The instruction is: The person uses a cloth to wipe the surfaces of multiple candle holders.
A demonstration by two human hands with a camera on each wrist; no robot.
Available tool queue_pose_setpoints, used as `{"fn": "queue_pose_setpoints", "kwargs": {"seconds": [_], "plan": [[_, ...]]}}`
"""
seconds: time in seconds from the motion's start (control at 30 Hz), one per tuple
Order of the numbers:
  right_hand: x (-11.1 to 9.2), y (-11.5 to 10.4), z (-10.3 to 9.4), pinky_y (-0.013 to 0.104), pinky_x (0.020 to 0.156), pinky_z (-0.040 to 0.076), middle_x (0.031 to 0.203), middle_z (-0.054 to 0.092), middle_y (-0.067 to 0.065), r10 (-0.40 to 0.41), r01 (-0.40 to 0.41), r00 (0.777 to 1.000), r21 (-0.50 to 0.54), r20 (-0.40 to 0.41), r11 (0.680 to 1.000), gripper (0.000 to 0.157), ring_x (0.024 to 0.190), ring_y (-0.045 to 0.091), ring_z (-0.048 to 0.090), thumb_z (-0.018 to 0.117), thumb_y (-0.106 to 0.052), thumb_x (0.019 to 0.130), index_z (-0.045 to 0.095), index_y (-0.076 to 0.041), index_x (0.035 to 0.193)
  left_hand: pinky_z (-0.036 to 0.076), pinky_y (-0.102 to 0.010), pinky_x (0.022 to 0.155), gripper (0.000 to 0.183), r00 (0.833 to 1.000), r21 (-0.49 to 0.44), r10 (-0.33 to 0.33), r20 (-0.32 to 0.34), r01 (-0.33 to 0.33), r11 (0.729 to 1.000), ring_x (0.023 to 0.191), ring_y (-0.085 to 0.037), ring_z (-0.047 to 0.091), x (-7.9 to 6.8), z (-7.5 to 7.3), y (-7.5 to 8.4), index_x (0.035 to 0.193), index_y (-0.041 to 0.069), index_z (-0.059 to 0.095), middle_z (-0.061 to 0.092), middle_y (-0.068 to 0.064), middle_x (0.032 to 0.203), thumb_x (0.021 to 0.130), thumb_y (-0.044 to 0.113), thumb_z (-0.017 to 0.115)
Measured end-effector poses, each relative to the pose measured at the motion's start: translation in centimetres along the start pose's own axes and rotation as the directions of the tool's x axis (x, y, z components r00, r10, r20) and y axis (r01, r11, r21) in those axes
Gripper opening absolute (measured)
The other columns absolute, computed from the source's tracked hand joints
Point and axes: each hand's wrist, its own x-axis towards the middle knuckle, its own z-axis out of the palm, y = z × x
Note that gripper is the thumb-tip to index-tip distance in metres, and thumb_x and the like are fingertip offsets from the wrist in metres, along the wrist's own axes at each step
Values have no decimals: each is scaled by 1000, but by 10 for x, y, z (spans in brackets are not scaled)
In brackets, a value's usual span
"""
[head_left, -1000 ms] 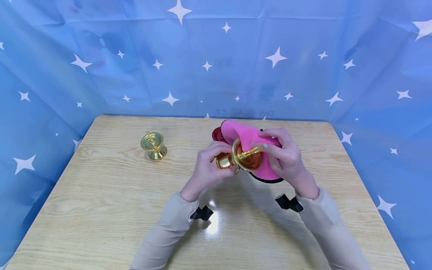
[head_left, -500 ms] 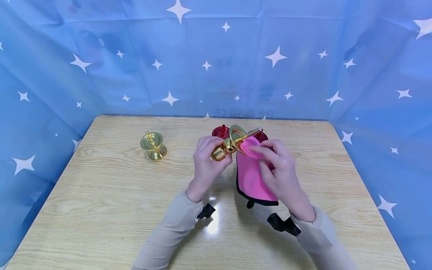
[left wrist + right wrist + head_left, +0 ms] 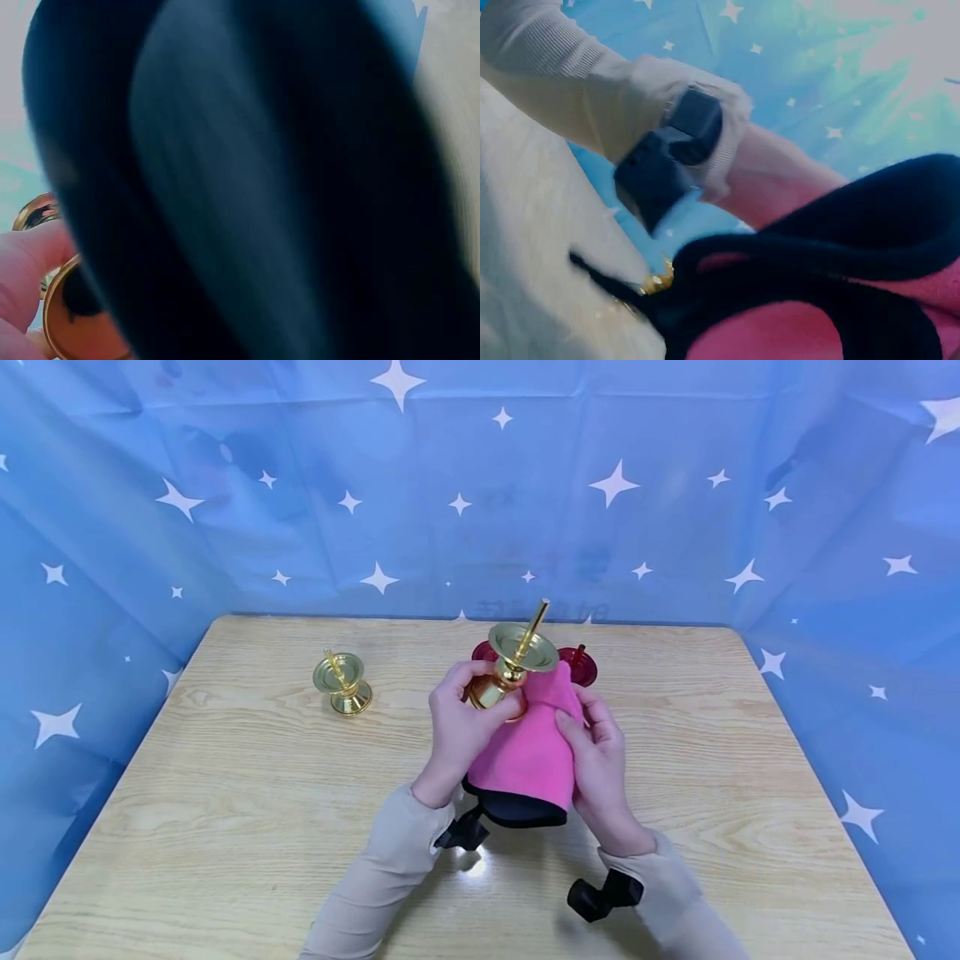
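Observation:
My left hand (image 3: 461,727) grips the lower stem and base of a gold candle holder (image 3: 523,650), which has a wide shallow dish and a thin gold stick leaning up from it. Its round hollow base (image 3: 88,334) shows beside my fingers in the left wrist view. With thumb and fingers, my right hand (image 3: 603,768) pinches the right edge of a pink cloth (image 3: 528,756) with black trim. The cloth hangs below and beside the candle holder, overlapping its base. Blurred dark cloth fills most of the left wrist view; folded pink cloth (image 3: 772,334) and a black loop show in the right wrist view.
A second gold candle holder (image 3: 349,697) stands on the wooden table (image 3: 225,793) at left. Behind my hands are two red dish-topped holders, one (image 3: 483,651) mostly hidden, the other (image 3: 579,667) at right. A blue star-patterned curtain (image 3: 480,485) encloses the table.
The candle holder has turned from lying sideways to nearly upright in my left hand. My right hand has moved left and lower, bringing the cloth from the dish down to the base.

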Motion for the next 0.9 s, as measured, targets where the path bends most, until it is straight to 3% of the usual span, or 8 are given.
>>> {"fn": "queue_pose_setpoints", "kwargs": {"seconds": [0.23, 0.4, 0.5, 0.7, 0.9], "plan": [[7, 7, 5, 22, 74, 50, 104, 62, -1, 18, -19, 999, -23, -38, 1000, 27, 91, 12, 59, 52, 0, 92, 62, -13, 113, 46, -33, 78, 30, 991, 98, 64, 120, -76, 992, 91, -22, 56, -1, 1, 0, 95, -1, 67, 66, -12, 97, 69, 9, 77], [13, 2, 0, 21, 76, 50, 106, 62, -1, 94, -96, 993, -16, -64, 995, 23, 91, 11, 60, 52, -6, 94, 62, -13, 114, 44, -36, 87, 45, 952, 105, 71, 299, -106, 989, 104, -25, 52, -1, -5, -1, 108, -4, 63, 60, -15, 110, 68, 10, 78], [15, -2, -3, 20, 78, 49, 108, 61, -1, 141, -142, 988, -17, -62, 990, 22, 93, 12, 58, 51, -8, 95, 62, -14, 113, 45, -37, 88, 52, 932, 96, 58, 359, -99, 990, 109, -25, 49, 0, -7, -3, 113, -3, 61, 55, -15, 115, 67, 10, 81], [17, -6, -6, 18, 73, 47, 94, 63, -4, 168, -167, 984, 30, -50, 986, 23, 85, 8, 57, 50, -8, 95, 68, -22, 96, 50, -35, 79, 61, 923, 37, 42, 383, -61, 997, 105, -20, 49, -1, -8, -5, 117, 3, 62, 51, -12, 113, 62, 11, 87], [16, -10, -7, 18, 69, 47, 88, 64, -5, 160, -159, 987, 45, -21, 986, 26, 80, 6, 58, 48, -8, 96, 69, -22, 90, 50, -34, 85, 63, 934, -53, 29, 356, -11, 999, 104, -18, 50, -3, -7, -5, 117, 5, 64, 49, -10, 114, 59, 7, 88]]}}
